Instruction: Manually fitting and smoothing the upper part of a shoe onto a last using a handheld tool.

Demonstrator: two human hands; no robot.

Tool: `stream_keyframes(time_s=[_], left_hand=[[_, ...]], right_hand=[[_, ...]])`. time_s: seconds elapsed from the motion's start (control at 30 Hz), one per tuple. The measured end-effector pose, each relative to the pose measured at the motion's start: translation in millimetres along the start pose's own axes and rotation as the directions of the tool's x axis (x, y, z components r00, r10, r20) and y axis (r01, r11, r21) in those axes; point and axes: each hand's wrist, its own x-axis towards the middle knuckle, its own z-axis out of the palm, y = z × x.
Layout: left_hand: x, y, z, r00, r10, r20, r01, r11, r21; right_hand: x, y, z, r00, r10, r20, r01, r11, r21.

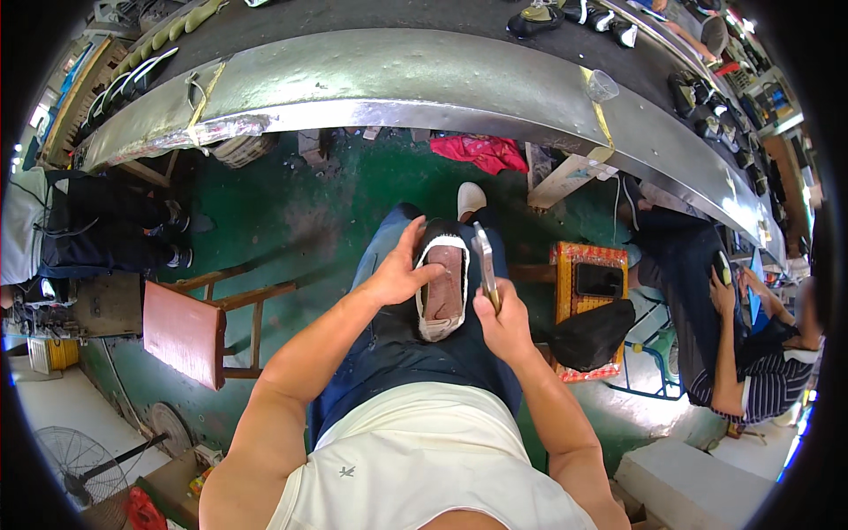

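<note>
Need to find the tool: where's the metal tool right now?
Centre of the head view: the metal tool is in the right hand, beside the shoe on the lap.

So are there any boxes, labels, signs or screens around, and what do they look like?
Cardboard box: on the floor at lower left, near the fan, brown and open-topped.
Small emblem: on the person's cream shirt, a tiny dark mark.
Orange stool top: right of the right hand, square with a patterned orange-and-yellow border and a dark middle.
No screens or signs can be made out.
</note>
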Motion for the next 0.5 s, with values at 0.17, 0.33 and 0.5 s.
stream_keyframes(time_s=[0.17,0.33,0.5], left_hand=[[-10,-11,30,0.976,-0.06,-0.211,0.078,0.994,0.078],[-21,-13,31,0.972,-0.101,-0.21,0.167,0.932,0.321],[-15,-23,36,0.975,-0.194,0.106,0.2,0.979,-0.048]], right_hand=[[33,56,22,0.989,0.137,-0.046,-0.136,0.99,0.019],[35,57,20,0.958,0.281,0.056,-0.286,0.944,0.162],[38,73,9,0.949,0.314,0.021,-0.314,0.942,0.122]])
